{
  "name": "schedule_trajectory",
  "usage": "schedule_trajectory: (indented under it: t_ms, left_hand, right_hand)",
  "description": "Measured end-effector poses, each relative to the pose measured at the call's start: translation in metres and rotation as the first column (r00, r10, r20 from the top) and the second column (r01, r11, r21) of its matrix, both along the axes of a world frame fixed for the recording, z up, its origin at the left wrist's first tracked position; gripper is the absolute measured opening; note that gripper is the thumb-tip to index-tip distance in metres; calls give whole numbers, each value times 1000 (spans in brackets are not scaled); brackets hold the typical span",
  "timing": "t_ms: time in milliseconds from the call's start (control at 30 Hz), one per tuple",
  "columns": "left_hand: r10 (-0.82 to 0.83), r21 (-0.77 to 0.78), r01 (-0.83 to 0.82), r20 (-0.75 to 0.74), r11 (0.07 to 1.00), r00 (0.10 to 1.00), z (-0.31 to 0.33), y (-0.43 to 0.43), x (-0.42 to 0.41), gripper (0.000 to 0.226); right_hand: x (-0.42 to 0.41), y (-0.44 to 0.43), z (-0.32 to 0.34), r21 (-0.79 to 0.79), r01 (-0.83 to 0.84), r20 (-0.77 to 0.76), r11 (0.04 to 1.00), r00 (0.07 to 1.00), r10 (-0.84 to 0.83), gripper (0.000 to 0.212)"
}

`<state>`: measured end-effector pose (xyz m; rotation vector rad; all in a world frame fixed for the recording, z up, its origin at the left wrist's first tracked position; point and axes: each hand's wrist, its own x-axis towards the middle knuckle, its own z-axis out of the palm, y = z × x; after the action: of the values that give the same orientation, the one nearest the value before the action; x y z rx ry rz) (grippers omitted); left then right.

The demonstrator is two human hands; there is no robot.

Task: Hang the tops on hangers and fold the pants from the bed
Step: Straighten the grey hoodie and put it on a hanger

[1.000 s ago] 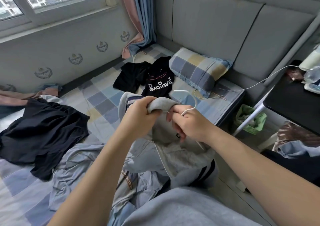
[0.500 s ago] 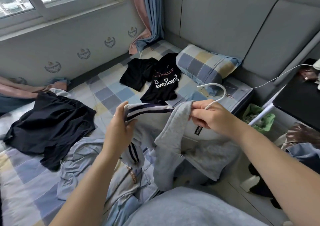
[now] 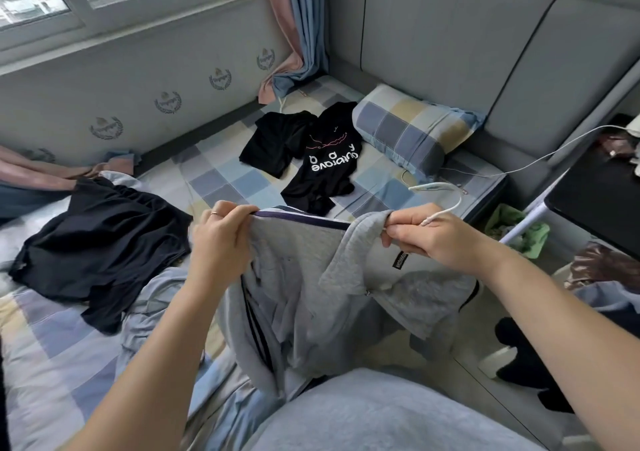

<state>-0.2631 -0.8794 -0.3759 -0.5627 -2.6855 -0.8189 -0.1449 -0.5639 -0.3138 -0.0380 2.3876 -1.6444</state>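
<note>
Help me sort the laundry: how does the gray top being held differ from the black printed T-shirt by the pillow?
The gray top is gripped by the left hand and right hand; the black printed T-shirt lies untouched on the bed. The gray top has dark stripes; the black printed T-shirt has white lettering. A white hanger is at the gray top's collar, none at the black printed T-shirt. Both are tops not yet hung.

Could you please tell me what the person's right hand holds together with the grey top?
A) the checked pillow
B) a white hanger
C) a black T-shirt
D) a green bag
B: the right hand grips the grey top at its collar along with the white hanger, whose hook curves up above the knuckles.
</note>
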Motion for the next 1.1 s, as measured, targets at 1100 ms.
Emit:
schedule_trajectory:
  t_ms: [1100]
  left_hand:
    - [-306, 449, 168, 257, 878, 917, 33, 6, 13, 19]
  right_hand:
    - [32, 54, -110, 354, 368, 34, 860, 914, -405, 10]
